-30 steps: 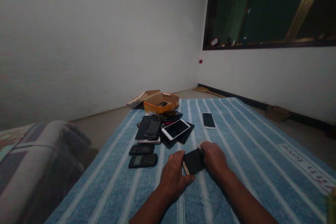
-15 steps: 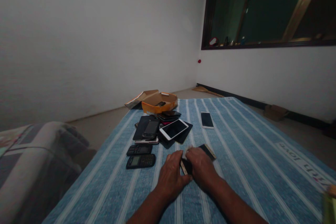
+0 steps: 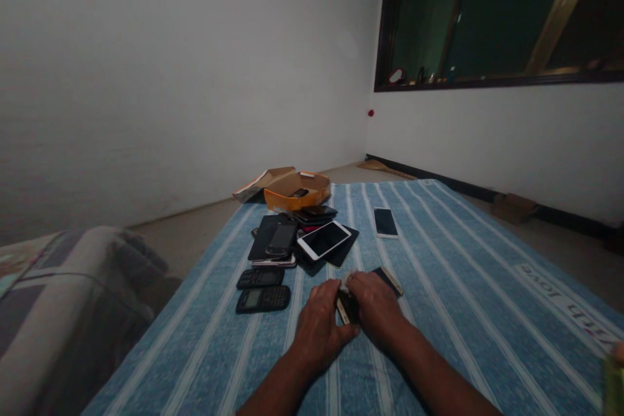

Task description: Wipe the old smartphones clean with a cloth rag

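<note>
Low over the striped cloth, my left hand (image 3: 319, 322) grips the left edge of a dark mobile phone (image 3: 347, 312) with a pale rim. My right hand (image 3: 375, 305) is closed over the same phone from the right, its curled fingers at the far end and hiding much of it. Something small and pale shows by the right fingertips, too small to name. Just beyond the right hand lies another dark phone (image 3: 389, 281) with a light edge. Two black keypad phones, one (image 3: 260, 277) behind the other (image 3: 263, 299), lie left of my left hand.
Ahead is a loose pile of phones, with a white phone (image 3: 324, 240) on top. Behind it stands an orange box (image 3: 297, 195) beside its tilted lid (image 3: 260, 183). A separate white phone (image 3: 385, 223) lies farther right. The blue striped cloth (image 3: 463, 312) spreads underneath.
My right hand has shifted slightly over the phone, and the held phone looks a little more tilted. The phones lying on the cloth have stayed put; the view moved very slightly.
</note>
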Available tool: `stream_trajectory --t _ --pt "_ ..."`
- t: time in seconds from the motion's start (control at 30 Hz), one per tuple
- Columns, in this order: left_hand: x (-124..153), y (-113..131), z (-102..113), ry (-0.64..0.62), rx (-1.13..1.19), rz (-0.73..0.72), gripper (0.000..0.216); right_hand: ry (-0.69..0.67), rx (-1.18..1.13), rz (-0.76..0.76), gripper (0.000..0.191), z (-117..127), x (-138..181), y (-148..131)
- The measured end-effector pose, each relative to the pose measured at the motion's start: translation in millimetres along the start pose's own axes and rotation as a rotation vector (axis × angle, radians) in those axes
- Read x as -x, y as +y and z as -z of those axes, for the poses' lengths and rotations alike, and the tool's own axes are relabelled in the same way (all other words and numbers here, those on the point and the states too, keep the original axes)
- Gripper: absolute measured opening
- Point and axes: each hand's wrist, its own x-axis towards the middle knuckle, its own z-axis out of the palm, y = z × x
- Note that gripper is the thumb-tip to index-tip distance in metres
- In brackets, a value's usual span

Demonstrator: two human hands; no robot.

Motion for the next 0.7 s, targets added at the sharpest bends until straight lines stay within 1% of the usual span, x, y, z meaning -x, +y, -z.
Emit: stream_trajectory --t 0.27,0.37,0.47,0.57,0.63,0.7 --pt "-0.7 -3.2 -2.9 -0.034 -0.040 0.043 0.066 0.028 0.120 -0.196 0.035 10.0 -2.1 31.6" --pt "-0.2 -2.9 -2.7 -0.036 -0.048 0.039 0.065 0.031 0.155 -0.238 0.035 12.3 -1.4 34.3" --pt "0.3 -2.7 -2.3 -0.036 -0.053 0.033 0.065 0.028 0.188 -0.261 0.034 13.1 -0.1 30.5" --pt "0.5 -2.4 -1.9 -0.035 -0.051 0.035 0.065 0.038 0.203 -0.251 0.034 10.4 1.9 25.8" --pt "0.3 -2.0 -1.5 -0.034 -0.047 0.030 0.064 0.075 0.186 -0.197 0.034 5.4 3.7 22.7" --pt "0.0 -2.1 -1.7 -0.026 -0.036 0.017 0.063 0.119 0.127 -0.108 0.030 -1.6 5.5 18.0"
